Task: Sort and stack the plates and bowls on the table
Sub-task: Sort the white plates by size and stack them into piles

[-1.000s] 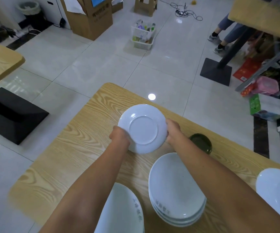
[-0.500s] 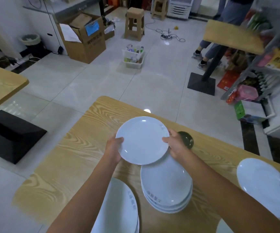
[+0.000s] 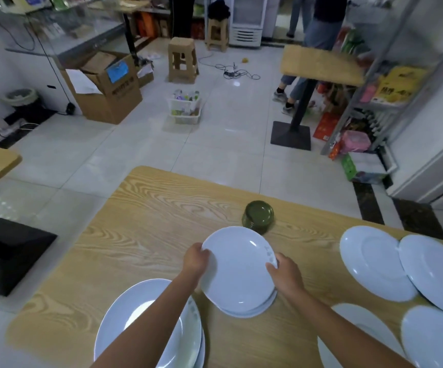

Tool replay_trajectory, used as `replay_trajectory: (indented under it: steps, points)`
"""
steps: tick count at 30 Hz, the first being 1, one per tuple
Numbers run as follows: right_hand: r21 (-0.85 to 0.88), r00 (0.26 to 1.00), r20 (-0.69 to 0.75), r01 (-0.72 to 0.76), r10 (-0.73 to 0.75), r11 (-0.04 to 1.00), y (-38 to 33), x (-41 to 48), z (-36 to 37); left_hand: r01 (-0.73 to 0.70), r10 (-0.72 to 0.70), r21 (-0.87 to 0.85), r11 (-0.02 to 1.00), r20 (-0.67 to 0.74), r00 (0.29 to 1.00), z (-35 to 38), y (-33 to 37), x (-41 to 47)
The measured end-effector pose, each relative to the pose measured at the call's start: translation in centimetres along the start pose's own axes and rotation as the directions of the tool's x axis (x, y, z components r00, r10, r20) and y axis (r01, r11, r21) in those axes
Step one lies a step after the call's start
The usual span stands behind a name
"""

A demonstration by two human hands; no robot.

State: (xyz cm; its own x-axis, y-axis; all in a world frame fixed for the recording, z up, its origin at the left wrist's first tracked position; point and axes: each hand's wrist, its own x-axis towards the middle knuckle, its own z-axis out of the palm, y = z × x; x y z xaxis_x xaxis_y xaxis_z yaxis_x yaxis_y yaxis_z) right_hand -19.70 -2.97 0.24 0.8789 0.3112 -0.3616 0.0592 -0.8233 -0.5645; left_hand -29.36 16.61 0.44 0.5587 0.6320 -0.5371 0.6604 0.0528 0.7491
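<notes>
A white oval plate (image 3: 237, 269) lies face up on top of a stack of like plates (image 3: 252, 310) in the middle of the wooden table (image 3: 146, 224). My left hand (image 3: 196, 258) grips its left rim and my right hand (image 3: 285, 274) grips its right rim. A stack of large round white plates (image 3: 188, 328) sits at the near left, partly hidden by my left forearm. Several white plates (image 3: 377, 264) lie spread upside down at the right. A dark green bowl stack (image 3: 259, 215) stands upside down behind the oval plates.
The table's far edge and left edge border tiled floor. A second table on a black base (image 3: 290, 134) stands at the right, with a person's legs behind it. A white basket (image 3: 185, 107), a cardboard box (image 3: 108, 88) and stools stand on the floor beyond.
The plate, held bottom up a second ago, has been turned face up and lowered onto the oval stack. Both hands still hold its rim. The camera has tilted up.
</notes>
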Motion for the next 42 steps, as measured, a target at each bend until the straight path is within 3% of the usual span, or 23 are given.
replay_trajectory:
  steps: [4, 9, 18, 23, 28, 31, 36, 39, 42]
  points:
    - [-0.064, 0.999, 0.003, -0.040, 0.040, 0.997, 0.4, 0.0, 0.3, -0.081, 0.088, 0.250, 0.965, -0.017, 0.996, 1.1, 0.0, -0.5]
    - [-0.082, 0.997, 0.017, -0.075, 0.077, 0.994, 0.8, 0.0, 0.4, -0.029, 0.047, 0.438, 0.898, -0.030, 0.998, 1.7, 0.0, -0.6]
    - [-0.064, 0.996, 0.019, -0.082, 0.084, 0.995, 1.1, 0.1, 0.1, -0.034, 0.048, 0.415, 0.909, -0.023, 0.999, 2.4, -0.1, -0.5]
    - [-0.126, 0.996, 0.020, -0.079, 0.083, 0.989, 1.6, 0.2, 0.0, -0.087, 0.118, 0.378, 0.922, -0.060, 0.991, 2.7, -0.4, -0.7]
    - [-0.173, 0.997, -0.029, -0.075, 0.071, 0.982, 2.2, 0.1, -0.7, -0.132, 0.191, 0.463, 0.877, -0.081, 0.978, 2.9, 0.4, -0.3]
    - [-0.224, 0.994, -0.087, -0.087, 0.069, 0.971, 3.4, -0.2, -1.9, -0.250, 0.367, 0.572, 0.782, -0.098, 0.925, 3.3, 0.9, -0.4]
    - [-0.505, 0.980, -0.192, -0.053, -0.052, 0.862, 8.3, -1.1, -5.8, -0.468, 0.667, 0.750, 0.468, 0.048, 0.744, 5.5, 3.0, 0.0]
    - [-0.613, 0.971, -0.227, -0.086, -0.071, 0.786, 12.3, -1.6, -9.3, -0.545, 0.756, 0.779, 0.312, 0.143, 0.638, 8.4, 5.3, -0.8]
    - [-0.601, 0.950, -0.306, -0.144, -0.060, 0.786, 16.5, -1.9, -13.1, -0.605, 0.792, 0.778, 0.172, 0.256, 0.555, 12.4, 7.0, -2.1]
